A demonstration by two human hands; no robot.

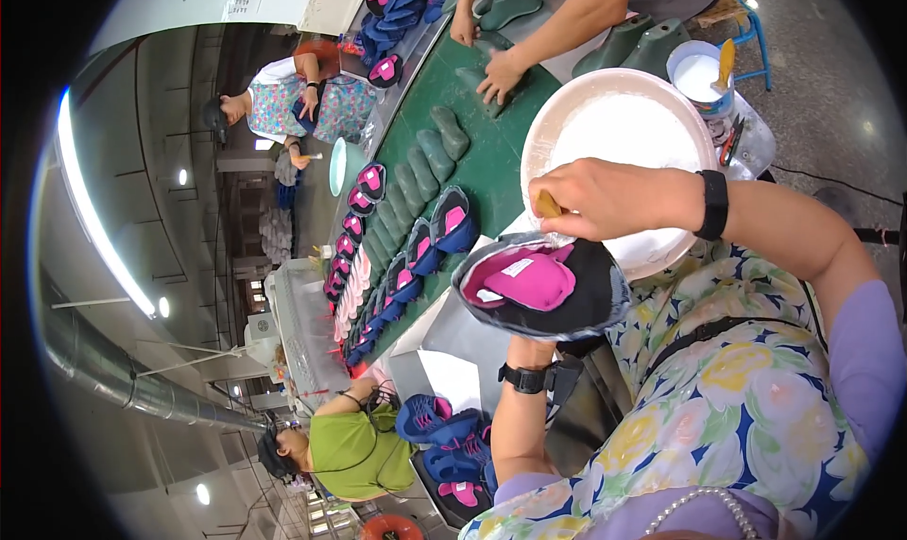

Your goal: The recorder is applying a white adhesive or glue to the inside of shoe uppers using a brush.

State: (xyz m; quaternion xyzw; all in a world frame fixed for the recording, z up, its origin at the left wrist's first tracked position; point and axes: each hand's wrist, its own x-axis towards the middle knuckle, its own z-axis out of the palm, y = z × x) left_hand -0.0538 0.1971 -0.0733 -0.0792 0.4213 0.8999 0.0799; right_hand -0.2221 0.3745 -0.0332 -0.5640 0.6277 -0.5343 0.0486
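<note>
I see my left hand (529, 337) gripping a soft black-and-pink shoe upper (540, 285); just above it, my right hand (605, 200) pinches a small yellow brush (549, 205).

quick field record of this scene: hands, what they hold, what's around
left hand: under the shoe upper, holding it up, mostly hidden
right hand: grips a brush handle at the upper's edge
shoe upper: dark outside, pink lining facing up
white basin: just behind the right hand
green belt: rows of uppers and grey-green lasts
others: three people nearby
</note>
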